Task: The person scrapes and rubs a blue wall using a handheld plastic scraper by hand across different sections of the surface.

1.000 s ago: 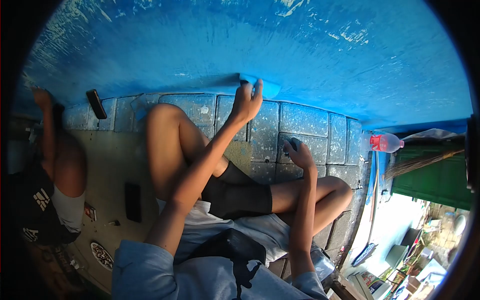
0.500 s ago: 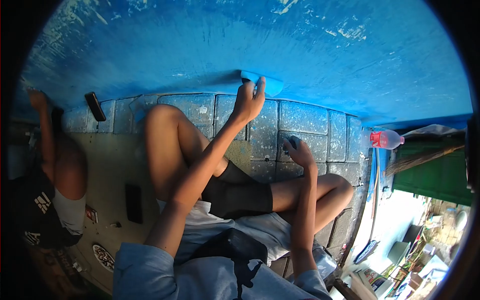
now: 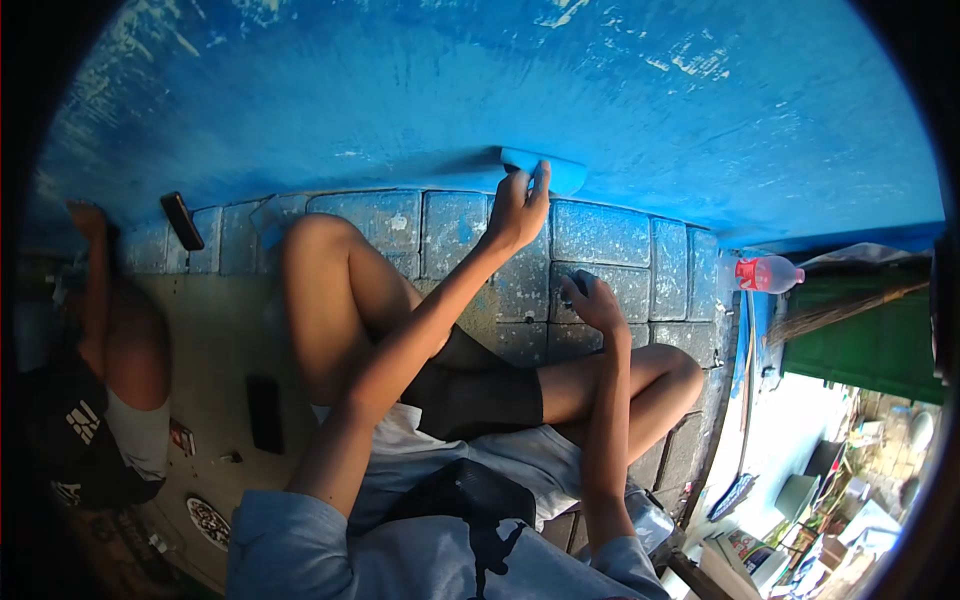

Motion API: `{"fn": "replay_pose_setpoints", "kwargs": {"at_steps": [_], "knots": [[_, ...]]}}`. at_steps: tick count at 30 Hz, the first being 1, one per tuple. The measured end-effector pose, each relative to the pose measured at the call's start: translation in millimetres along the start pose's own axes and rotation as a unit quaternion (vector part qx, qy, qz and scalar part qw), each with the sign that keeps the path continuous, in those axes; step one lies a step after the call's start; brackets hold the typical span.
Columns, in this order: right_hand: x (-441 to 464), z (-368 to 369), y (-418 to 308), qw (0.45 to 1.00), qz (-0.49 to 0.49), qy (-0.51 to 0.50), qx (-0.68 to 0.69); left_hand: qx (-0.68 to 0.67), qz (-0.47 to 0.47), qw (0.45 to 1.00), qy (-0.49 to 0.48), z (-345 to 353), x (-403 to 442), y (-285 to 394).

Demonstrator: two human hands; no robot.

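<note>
Near the foot of the blue wall (image 3: pixel 400 110), my left hand (image 3: pixel 520 208) is closed on a flat light-blue piece (image 3: pixel 562 174), its face against the paint. Something dark shows under the fingers; whether the piece is a sheet or a spreader I cannot tell. My right hand (image 3: pixel 600 303) rests low over the grey paving blocks (image 3: pixel 600 235), fingers curled round a small dark object (image 3: pixel 577 287) whose kind is unclear. My bent knees stand on either side of the paving.
At left, another person's hand (image 3: pixel 88 218) reaches to the wall. A phone (image 3: pixel 182 222) leans nearby; a dark flat rectangle (image 3: pixel 266 415) and a plate of small bits (image 3: pixel 208 524) lie on the floor. Rightward are a red-labelled bottle (image 3: pixel 768 274) and a broom (image 3: pixel 850 312).
My left hand and the light-blue piece have slid a little to the right and slightly down along the wall. My right hand keeps its place, and the view has shifted slightly.
</note>
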State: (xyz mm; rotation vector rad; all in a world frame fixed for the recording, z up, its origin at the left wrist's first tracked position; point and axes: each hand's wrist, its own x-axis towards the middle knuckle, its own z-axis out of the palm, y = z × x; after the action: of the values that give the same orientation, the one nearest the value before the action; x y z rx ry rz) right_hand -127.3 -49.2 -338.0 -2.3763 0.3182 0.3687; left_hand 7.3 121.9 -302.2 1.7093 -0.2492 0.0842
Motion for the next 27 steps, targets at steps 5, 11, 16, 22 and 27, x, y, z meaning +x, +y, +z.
{"fn": "replay_pose_setpoints", "kwargs": {"at_steps": [5, 11, 16, 22, 27], "knots": [[3.1, -1.4, -1.9, 0.999, 0.024, -0.025, -0.005, 0.038, -0.104, 0.992, -0.064, 20.1, -4.8, -61.4], [1.9, -0.1, 1.3, 1.0, -0.006, -0.016, -0.011, 0.024, -0.062, 0.995, -0.07, 5.0, 5.6, -1.2], [4.7, 0.2, 1.3, 1.0, 0.009, -0.02, -0.017, 0.04, -0.072, 0.993, -0.088, 15.6, -5.6, -32.4], [2.1, -0.7, 3.8, 1.0, -0.017, -0.011, -0.021, -0.059, -0.074, 0.994, -0.051, 8.4, 2.5, -7.5], [1.2, -2.2, -2.8, 1.0, -0.011, -0.007, -0.014, -0.105, -0.045, 0.991, -0.077, 2.7, -0.8, -2.9]]}}
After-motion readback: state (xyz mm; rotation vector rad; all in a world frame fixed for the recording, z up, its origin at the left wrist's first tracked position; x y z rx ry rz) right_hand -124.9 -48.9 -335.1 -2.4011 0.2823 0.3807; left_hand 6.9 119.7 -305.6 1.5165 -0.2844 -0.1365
